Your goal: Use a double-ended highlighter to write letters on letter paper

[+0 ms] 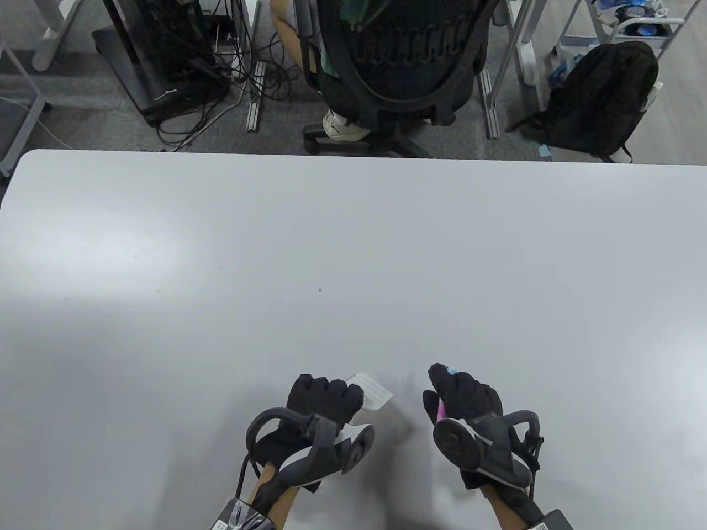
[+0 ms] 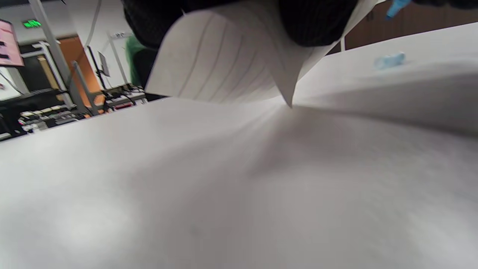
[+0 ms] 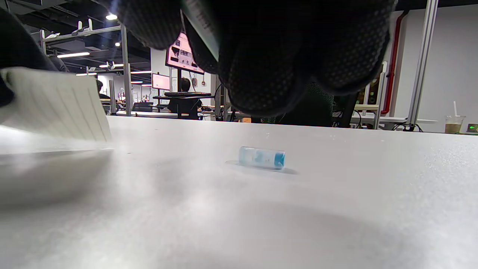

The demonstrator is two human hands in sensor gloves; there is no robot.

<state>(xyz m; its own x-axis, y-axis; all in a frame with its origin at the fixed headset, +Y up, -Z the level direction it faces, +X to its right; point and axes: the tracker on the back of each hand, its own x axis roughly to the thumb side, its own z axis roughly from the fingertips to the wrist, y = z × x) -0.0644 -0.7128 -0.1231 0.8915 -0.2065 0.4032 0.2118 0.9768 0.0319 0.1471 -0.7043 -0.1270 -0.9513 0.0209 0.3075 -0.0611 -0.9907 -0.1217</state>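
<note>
Still setting up: left hand [image 1: 323, 398] pinching paper [image 1: 371, 389] off the table [image 1: 353, 248], right hand [image 1: 464, 395] curled round highlighter [image 1: 441, 409], cap [image 3: 262, 157] off; next, flatten paper, then write.

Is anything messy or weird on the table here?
Yes. The letter paper is not lying flat: the left hand grips it bent and lifted, one corner touching the table. A small blue cap lies loose on its side, while the right hand holds the highlighter.
</note>
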